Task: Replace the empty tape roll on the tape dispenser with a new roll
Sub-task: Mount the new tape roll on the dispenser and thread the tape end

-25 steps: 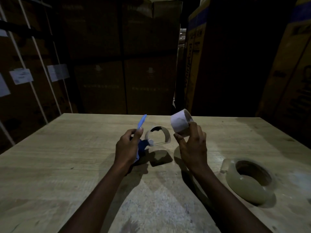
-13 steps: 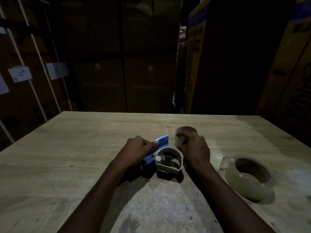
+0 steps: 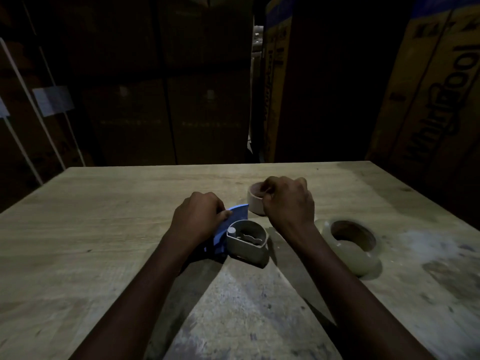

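Observation:
The tape dispenser (image 3: 248, 239) lies on its side on the wooden table (image 3: 104, 229), its grey round housing facing up with nothing on the hub. My left hand (image 3: 198, 219) grips its blue handle (image 3: 233, 219). Just beyond it stands the empty cardboard tape core (image 3: 254, 202), upright on the table. My right hand (image 3: 288, 203) is closed on the core's right rim. A full roll of clear tape (image 3: 349, 245) lies flat to the right, untouched, a short way from my right wrist.
Tall cardboard boxes (image 3: 428, 87) stand behind the table's far edge and to the right. Strapped boxes with paper labels (image 3: 53, 101) are stacked at the left. The room is dim.
Both hands came down: the dispenser went from held up to lying on the table, and the core went from raised in my right hand to standing on the table.

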The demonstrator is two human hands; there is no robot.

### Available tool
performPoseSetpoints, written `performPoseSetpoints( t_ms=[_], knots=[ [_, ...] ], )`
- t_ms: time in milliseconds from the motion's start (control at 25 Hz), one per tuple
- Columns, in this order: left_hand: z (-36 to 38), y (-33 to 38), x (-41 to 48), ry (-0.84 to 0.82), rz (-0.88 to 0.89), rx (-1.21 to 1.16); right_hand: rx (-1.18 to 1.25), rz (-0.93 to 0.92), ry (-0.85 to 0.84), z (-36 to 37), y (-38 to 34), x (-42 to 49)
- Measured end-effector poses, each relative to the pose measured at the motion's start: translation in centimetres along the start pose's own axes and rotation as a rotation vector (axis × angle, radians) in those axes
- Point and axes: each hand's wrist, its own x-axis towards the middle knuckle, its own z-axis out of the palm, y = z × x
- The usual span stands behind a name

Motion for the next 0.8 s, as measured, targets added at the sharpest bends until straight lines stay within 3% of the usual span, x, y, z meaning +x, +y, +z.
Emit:
performPoseSetpoints(
  t_ms=[80,200,360,560,800],
  knots=[
    [-0.6,1.8,0.1,0.009,0.025,0.04,-0.05,0.002,-0.023,-1.8,0.5,0.0],
    [-0.6,6.7,0.0,0.113,0.194,-0.131,-0.063,0.07,-0.06,-4.2,2.2,-0.3],
    [3.1,13.4,-0.1,-0.07,0.344,-0.295,-0.162,0.203,-0.175,-6.4,4.8,-1.9],
    [7.4,15.0,0.2,-0.219,0.275,-0.241,-0.306,0.226,-0.328,-8.0,6.6,-4.1],
    [8.0,14.3,-1.1,-0.117,0.2,-0.471,-0.367,0.168,-0.484,-8.7,6.3,-4.3]
  ],
)
